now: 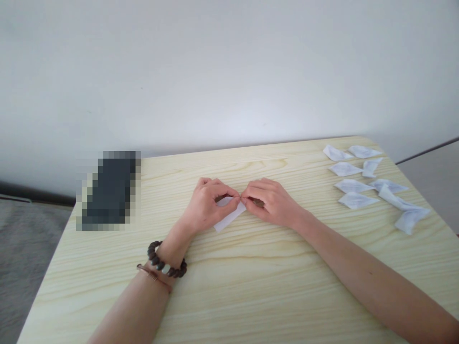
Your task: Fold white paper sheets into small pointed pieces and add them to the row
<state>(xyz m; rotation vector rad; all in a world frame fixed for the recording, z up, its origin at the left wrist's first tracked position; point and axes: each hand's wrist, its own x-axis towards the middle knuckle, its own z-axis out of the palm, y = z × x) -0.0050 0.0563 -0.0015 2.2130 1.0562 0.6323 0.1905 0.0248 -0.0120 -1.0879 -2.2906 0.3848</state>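
Near the middle of the wood-grain table (pixel 229 286), a small piece of white paper (pixel 226 220) is pinched between my two hands. My left hand (pixel 210 203), with a dark beaded bracelet on its wrist, closes thumb and forefinger on the paper's upper part. My right hand (pixel 270 200) pinches the paper's tip right beside the left fingertips. The fingertips of both hands almost touch. The paper's lower edge shows below the left thumb; the rest of it is hidden behind the fingers.
At the table's right side lie several folded white paper pieces (pixel 354 200), pointed at the ends, some overlapping. A dark, pixelated rectangular object (pixel 111 188) lies at the left edge. A pale wall (pixel 229 71) rises behind the table.
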